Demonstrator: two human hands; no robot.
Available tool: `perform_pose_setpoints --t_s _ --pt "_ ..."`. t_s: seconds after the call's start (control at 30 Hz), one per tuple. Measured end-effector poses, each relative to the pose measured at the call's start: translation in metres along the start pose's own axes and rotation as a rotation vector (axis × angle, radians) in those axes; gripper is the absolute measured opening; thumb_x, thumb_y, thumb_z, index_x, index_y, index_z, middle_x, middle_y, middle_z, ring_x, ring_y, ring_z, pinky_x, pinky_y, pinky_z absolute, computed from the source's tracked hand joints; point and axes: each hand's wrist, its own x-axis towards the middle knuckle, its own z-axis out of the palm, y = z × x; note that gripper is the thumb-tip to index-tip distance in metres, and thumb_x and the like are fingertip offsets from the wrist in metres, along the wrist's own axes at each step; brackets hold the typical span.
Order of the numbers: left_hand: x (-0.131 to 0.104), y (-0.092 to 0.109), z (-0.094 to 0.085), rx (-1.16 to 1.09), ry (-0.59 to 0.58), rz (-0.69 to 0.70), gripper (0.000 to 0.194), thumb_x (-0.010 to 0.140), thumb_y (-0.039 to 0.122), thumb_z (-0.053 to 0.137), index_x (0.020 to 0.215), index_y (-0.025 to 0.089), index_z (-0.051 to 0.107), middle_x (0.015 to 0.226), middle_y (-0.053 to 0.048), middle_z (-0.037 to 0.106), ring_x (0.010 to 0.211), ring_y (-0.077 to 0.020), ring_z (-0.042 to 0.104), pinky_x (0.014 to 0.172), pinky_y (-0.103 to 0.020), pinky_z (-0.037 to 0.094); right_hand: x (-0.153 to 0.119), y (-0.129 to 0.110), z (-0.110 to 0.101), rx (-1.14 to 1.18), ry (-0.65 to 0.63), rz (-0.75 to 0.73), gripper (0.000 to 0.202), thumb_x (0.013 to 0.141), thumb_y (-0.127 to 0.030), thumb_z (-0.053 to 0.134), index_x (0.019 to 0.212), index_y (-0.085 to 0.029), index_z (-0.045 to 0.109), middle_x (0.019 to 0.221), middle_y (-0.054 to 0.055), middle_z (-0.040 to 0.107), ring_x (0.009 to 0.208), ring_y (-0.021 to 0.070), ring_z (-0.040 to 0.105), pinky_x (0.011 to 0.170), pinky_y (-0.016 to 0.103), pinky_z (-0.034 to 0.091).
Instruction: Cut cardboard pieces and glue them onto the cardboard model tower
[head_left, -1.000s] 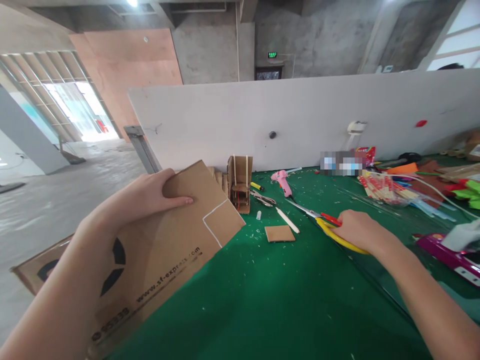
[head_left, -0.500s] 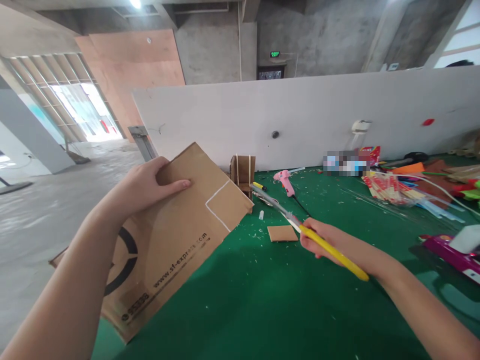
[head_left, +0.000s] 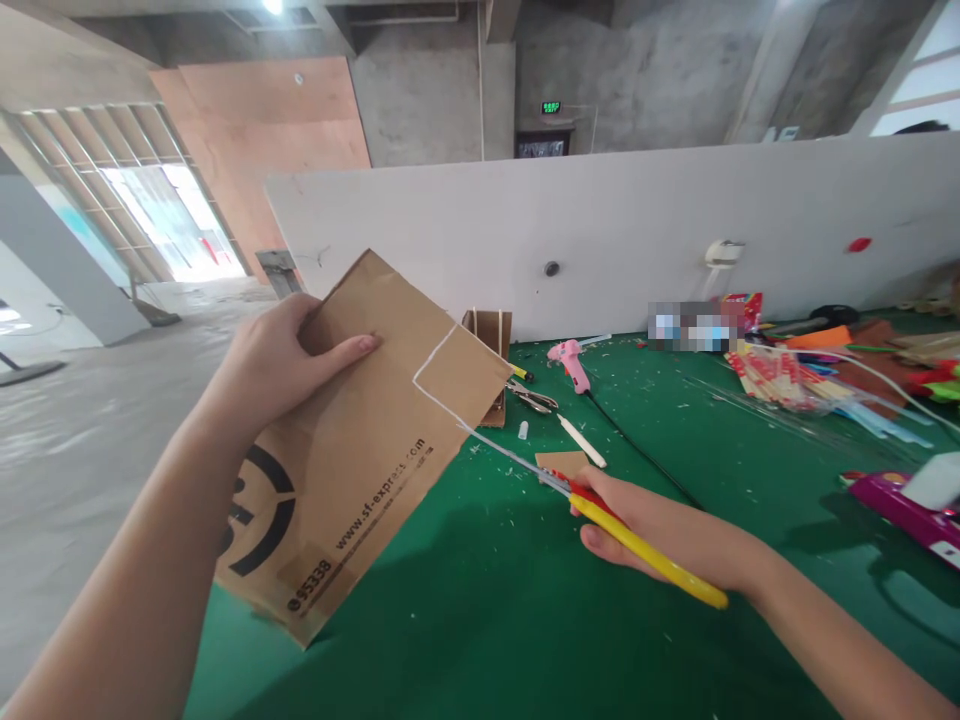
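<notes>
My left hand [head_left: 307,355] is closed on the upper left edge of a brown cardboard sheet [head_left: 367,420], thumb lying on its printed face. The sheet is held tilted above the green table. A white line marks off a rectangle at its right corner. In my right hand [head_left: 622,515] is a pair of scissors [head_left: 637,545] with yellow and red handles. Their blade tips meet the sheet's lower right edge, at the end of the white line. Whether the blades have entered the cardboard I cannot tell.
A small cardboard structure [head_left: 495,335] stands behind the sheet. On the green table [head_left: 480,620] lie a pink glue gun [head_left: 571,365], a white pen [head_left: 581,440], a small cardboard piece [head_left: 561,463], and packs of sticks [head_left: 784,378]. A purple object [head_left: 907,510] sits at the right.
The scissors have swung down and left, from beside the sheet's right corner to its lower edge at the white line. The cardboard has turned and risen slightly in my left hand.
</notes>
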Motion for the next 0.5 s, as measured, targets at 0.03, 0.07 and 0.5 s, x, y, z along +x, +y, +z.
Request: perform_pose_setpoints --t_s 0.03,0.07,0.5 --pt "-0.001 0.002 0.000 -0.001 -0.001 0.004 0.055 0.074 0.073 0.051 0.086 0.019 0.049 0.077 -0.002 0.054 0.070 -0.0174 0.048 0.059 -0.026 0.030 0.001 -0.005 0.001 -0.026 -0.012 -0.014 0.047 0.085 -0.056 0.052 0.122 -0.028 0.048 0.087 0.001 0.054 0.075 0.0158 0.054 0.066 0.028 0.049" --pt "-0.001 0.003 -0.001 0.000 -0.005 0.011 0.055 0.074 0.073 0.051 0.086 0.019 0.049 0.078 -0.002 0.054 0.070 -0.0175 0.048 0.058 -0.026 0.030 0.002 -0.010 0.001 -0.063 -0.019 -0.030 0.048 0.086 -0.056 0.051 0.123 -0.026 0.047 0.088 0.001 0.053 0.074 0.0153 0.053 0.066 0.028 0.048" --pt "-0.003 0.006 0.003 -0.071 0.001 0.041 0.047 0.083 0.062 0.049 0.103 0.019 0.048 0.102 -0.007 0.062 0.088 -0.0229 0.058 0.066 -0.029 0.040 0.012 -0.009 0.010 -0.156 0.083 -0.155 0.050 0.089 -0.049 0.052 0.130 -0.023 0.042 0.094 0.004 0.055 0.077 0.0157 0.054 0.070 0.030 0.048"
